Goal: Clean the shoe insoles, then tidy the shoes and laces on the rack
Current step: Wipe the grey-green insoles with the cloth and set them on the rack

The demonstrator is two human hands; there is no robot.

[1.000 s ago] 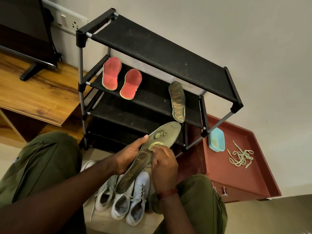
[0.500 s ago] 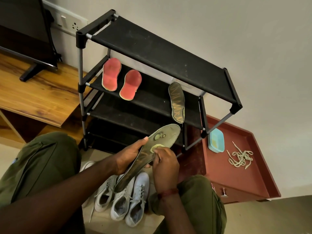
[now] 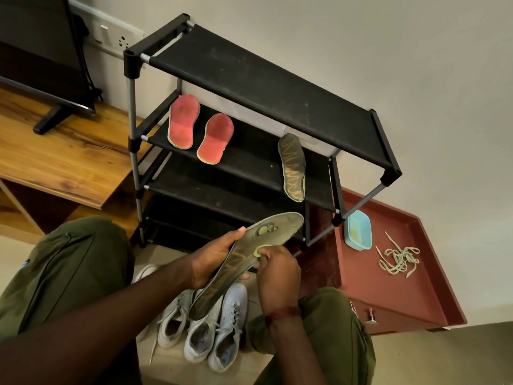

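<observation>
1. Currently the left hand [image 3: 216, 259] grips the grey-green insole [image 3: 280, 227] round its middle, thumb on the upper face, with the toe end pointing away toward the shoe rack [image 3: 249, 79].
2. The right hand [image 3: 277, 273], fingers curled, pinches a small yellow-green pad [image 3: 258, 250] against the insole's right edge. I cannot tell whether the pad is cloth or sponge.
3. Over the last second the pad has slid a little from the forefoot toward the near edge, while the insole has barely shifted. This looks like a wiping stroke in mid-course, and the worn patch nearer the toe probably still needs a pass.
4. Beyond the left hand, two red insoles [image 3: 183, 120] lie side by side on the rack's second shelf. A dark insole [image 3: 291, 168] lies on the same shelf beyond the right hand. Cleaning seems close to done.
5. Below the hands, white sneakers [image 3: 219, 329] sit on the floor, off the rack. Right of the right hand, tangled laces [image 3: 398, 259] lie on the red tabletop [image 3: 388, 295] near a blue tub [image 3: 358, 230], so the tidying has not yet begun.
</observation>
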